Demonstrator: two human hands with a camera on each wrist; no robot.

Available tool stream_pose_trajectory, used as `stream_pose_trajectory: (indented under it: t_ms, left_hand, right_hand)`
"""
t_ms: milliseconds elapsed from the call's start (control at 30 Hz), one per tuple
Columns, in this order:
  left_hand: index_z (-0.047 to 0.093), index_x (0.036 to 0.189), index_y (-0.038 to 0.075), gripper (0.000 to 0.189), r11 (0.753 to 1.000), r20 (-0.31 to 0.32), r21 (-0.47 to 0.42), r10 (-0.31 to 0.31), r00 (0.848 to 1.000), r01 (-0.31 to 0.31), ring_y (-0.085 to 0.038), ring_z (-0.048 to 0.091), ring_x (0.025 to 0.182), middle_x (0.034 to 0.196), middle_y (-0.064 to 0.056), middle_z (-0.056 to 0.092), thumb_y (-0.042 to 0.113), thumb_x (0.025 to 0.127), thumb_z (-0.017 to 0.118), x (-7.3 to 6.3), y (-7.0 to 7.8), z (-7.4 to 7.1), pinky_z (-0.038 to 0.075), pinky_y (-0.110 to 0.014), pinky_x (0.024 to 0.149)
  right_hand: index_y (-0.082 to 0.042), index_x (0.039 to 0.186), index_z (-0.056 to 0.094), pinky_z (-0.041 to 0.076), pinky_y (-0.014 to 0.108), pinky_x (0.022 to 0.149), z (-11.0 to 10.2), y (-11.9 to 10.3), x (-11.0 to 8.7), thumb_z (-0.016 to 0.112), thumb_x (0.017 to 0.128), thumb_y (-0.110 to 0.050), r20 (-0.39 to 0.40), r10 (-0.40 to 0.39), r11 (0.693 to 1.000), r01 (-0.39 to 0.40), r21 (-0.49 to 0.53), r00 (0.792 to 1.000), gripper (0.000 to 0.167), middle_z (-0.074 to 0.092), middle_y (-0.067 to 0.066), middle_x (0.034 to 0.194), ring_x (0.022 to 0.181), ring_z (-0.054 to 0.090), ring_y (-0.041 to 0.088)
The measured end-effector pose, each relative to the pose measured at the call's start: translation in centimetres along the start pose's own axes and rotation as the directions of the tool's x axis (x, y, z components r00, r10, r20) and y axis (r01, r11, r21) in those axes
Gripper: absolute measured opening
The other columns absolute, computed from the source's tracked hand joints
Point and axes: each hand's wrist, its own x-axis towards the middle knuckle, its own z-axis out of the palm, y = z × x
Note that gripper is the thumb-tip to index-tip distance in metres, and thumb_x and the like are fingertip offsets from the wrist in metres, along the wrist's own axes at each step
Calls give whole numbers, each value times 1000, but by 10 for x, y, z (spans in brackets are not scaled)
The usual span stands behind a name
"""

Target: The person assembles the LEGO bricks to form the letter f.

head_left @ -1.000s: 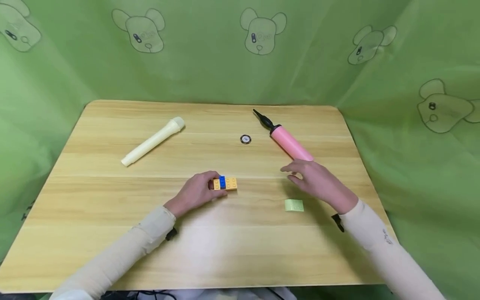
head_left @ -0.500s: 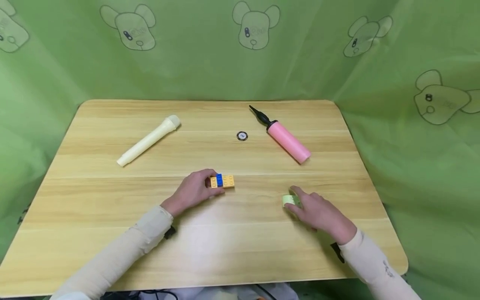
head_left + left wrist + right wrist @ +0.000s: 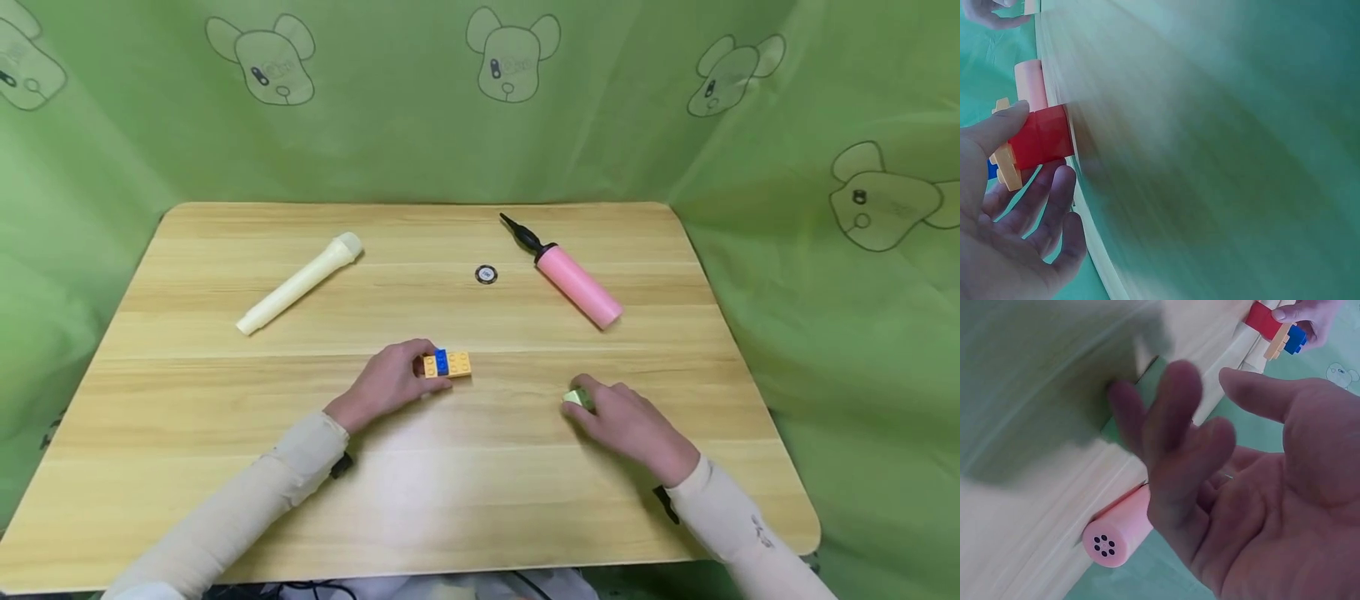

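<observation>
Since the first frame, the right hand (image 3: 626,417) has left the lower end of the pink hand pump (image 3: 579,287) and come down to the pale-green block (image 3: 575,397). In the head view this block sits right of centre, between thumb and forefinger, most of it covered by the hand. Near the middle, the left hand (image 3: 388,383) grips a toy-brick stack (image 3: 456,364); only its yellow and blue top shows, its left end tucked in the grasp. Print on the chip (image 3: 486,274), above centre, is too small to read; faint lettering over the mouse-like outlines on the green curtain (image 3: 405,125) is illegible too. The right sleeve (image 3: 720,508), lower right, bears a small dark mark and is cut off by the frame.

In the left wrist view, at left, the thumb presses the stack's red brick (image 3: 1044,134) from above, fingers beneath; the blue piece is mostly hidden. The other hand is cropped at the upper left.

In the right wrist view, blurred fingers cover the middle of the green block, left of centre, with the thumb apart from it. Whether the hand is clamped on the block, I cannot tell. Dark holes mark the pump's end, lower left.
</observation>
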Motion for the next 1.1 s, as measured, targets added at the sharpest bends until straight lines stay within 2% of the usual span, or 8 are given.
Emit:
stream_pose_trajectory:
  t_ms: [133, 267, 467, 567, 667, 800, 900, 1100]
  left_hand:
    - [67, 104, 13, 36, 1000, 5, -10, 2, 1000, -2, -12, 52, 66, 80, 5, 61, 38, 82, 83, 0, 0, 1, 43, -27, 58]
    - [67, 102, 15, 35, 1000, 4, -7, 4, 1000, -4, -11, 51, 66, 79, 6, 60, 39, 82, 83, 0, 0, 3, 42, -26, 57]
    - [67, 103, 15, 36, 1000, 3, -7, 2, 1000, -2, -11, 51, 65, 79, 7, 60, 39, 82, 83, 1, -2, 4, 42, -26, 56]
    - [67, 103, 15, 35, 1000, 2, -11, 6, 1000, -6, -11, 51, 65, 78, 7, 60, 38, 82, 83, 1, -2, 3, 42, -26, 56]
    - [67, 103, 15, 35, 1000, -2, -14, 11, 1000, -11, -11, 51, 64, 78, 6, 60, 38, 82, 83, 2, -3, 2, 42, -27, 56]
    - [67, 103, 15, 36, 1000, -7, -9, 7, 1000, -7, -11, 51, 64, 79, 6, 61, 39, 82, 83, 3, -4, 1, 42, -27, 56]
    - [67, 103, 14, 37, 1000, -6, -9, 11, 1000, -11, -11, 51, 65, 79, 6, 61, 39, 82, 84, 3, -2, -1, 42, -26, 56]
    - [67, 103, 13, 37, 1000, 7, -17, 11, 1000, -11, -12, 51, 65, 78, 6, 60, 39, 81, 84, 2, -2, 0, 42, -26, 57]
  right_hand:
    - [-5, 125, 59, 35, 33, 47, 2, 2, 0, 60, 101, -31, -8, -37, 995, 36, -91, 999, 35, 47, 1, 64, 54, 41, 14]
    - [-6, 127, 61, 41, 35, 48, 5, 2, -1, 62, 100, -27, -6, -85, 978, 82, -193, 996, 34, 59, 16, 87, 61, 48, 19]
    - [-5, 131, 62, 41, 33, 48, 2, 0, -3, 64, 98, -23, 18, -109, 970, 110, -218, 994, 37, 57, 20, 95, 63, 48, 19]
    - [-7, 140, 55, 42, 35, 49, -2, -2, -3, 70, 95, -27, 7, -92, 973, 91, -212, 996, 51, 58, 19, 94, 65, 50, 20]
    - [-3, 145, 44, 40, 34, 45, -4, 0, 1, 76, 89, -38, -61, -58, 978, 45, -205, 996, 73, 57, 16, 85, 60, 50, 20]
    - [5, 118, 50, 36, 32, 39, 3, 6, 12, 74, 86, -52, -184, -42, 966, -7, -258, 982, 70, 50, 9, 67, 50, 45, 19]
    - [1, 92, 51, 35, 33, 38, 8, 10, 18, 73, 88, -51, -243, -49, 951, -28, -307, 969, 57, 45, 5, 60, 46, 43, 20]
    - [-3, 86, 52, 35, 33, 41, 11, 11, 28, 75, 90, -35, -247, -64, 961, -7, -276, 967, 39, 45, 4, 62, 50, 42, 20]
